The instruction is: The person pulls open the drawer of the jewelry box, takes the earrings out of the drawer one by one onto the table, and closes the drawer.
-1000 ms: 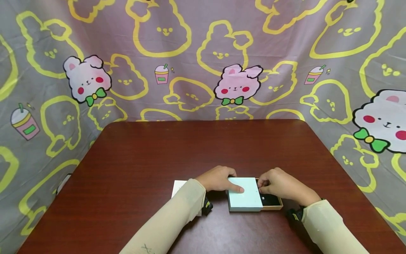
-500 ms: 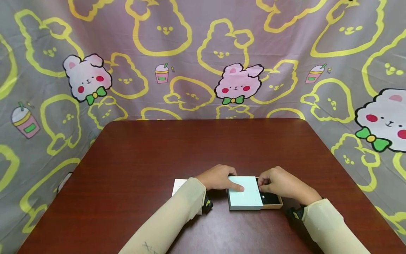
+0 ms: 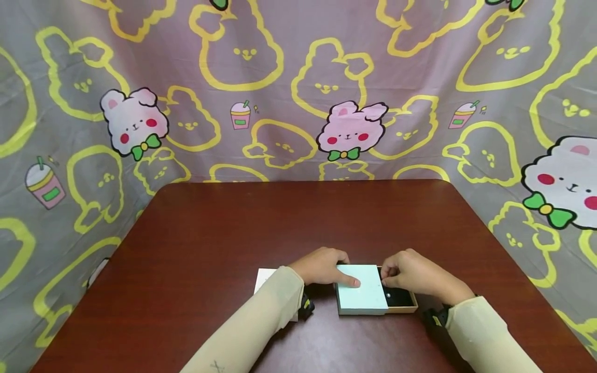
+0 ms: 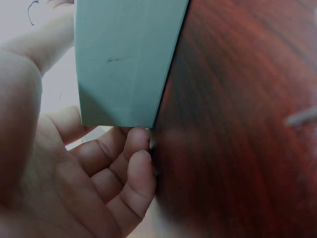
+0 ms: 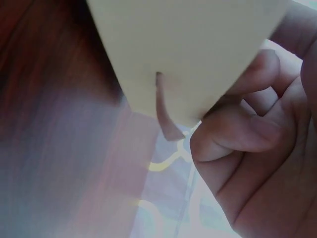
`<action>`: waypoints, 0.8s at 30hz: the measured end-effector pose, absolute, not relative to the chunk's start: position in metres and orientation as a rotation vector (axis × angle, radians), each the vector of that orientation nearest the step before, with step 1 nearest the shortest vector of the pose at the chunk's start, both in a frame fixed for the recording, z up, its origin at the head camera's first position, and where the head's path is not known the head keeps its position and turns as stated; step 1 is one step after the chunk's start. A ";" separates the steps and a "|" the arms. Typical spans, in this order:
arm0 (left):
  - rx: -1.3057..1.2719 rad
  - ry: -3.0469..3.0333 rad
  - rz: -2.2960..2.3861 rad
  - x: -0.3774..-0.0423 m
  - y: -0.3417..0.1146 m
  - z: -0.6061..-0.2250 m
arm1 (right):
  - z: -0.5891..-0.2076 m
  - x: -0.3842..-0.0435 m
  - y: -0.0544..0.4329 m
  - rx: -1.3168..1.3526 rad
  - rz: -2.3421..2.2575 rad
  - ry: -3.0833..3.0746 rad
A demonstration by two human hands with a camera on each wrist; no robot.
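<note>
A mint-green sliding gift box [image 3: 361, 298] lies on the table in the head view, its cardboard drawer [image 3: 407, 310] pulled partly out to the right. My left hand [image 3: 324, 267] grips the sleeve, thumb on top and fingers at the far side; the left wrist view shows the sleeve's end [image 4: 124, 64] by the curled fingers. Black lining [image 3: 400, 299] fills the drawer, with a small shiny bead-like spot [image 3: 389, 295] on it. Over the drawer, my right hand [image 3: 412, 272] has its fingers curled and thumb and forefinger close together. What lies between their tips is hidden.
White paper or card [image 3: 264, 277] lies under the left forearm. A brown ribbon tab [image 5: 166, 109] hangs from the drawer's end in the right wrist view. Patterned cloth [image 3: 280, 77] surrounds the brown table [image 3: 298, 217] behind and at the sides.
The head view shifts slightly. My left hand and the box stay put, while my right fingertips move only a little over the drawer.
</note>
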State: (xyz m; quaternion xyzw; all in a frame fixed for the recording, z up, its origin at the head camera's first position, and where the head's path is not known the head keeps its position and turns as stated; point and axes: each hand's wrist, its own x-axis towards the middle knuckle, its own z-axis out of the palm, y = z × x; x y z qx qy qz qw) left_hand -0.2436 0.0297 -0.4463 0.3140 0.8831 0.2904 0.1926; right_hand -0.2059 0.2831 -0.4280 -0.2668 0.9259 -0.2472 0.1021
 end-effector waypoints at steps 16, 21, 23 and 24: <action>0.883 2.461 0.841 -0.243 0.029 -0.448 | -0.428 -0.205 0.286 -0.821 -0.728 2.740; 0.878 2.463 0.842 -0.244 0.030 -0.448 | -0.427 -0.204 0.286 -0.804 -0.736 2.748; 0.875 2.465 0.842 -0.244 0.030 -0.448 | -0.426 -0.204 0.286 -0.800 -0.739 2.746; 0.875 2.464 0.843 -0.244 0.030 -0.448 | -0.426 -0.204 0.286 -0.801 -0.740 2.744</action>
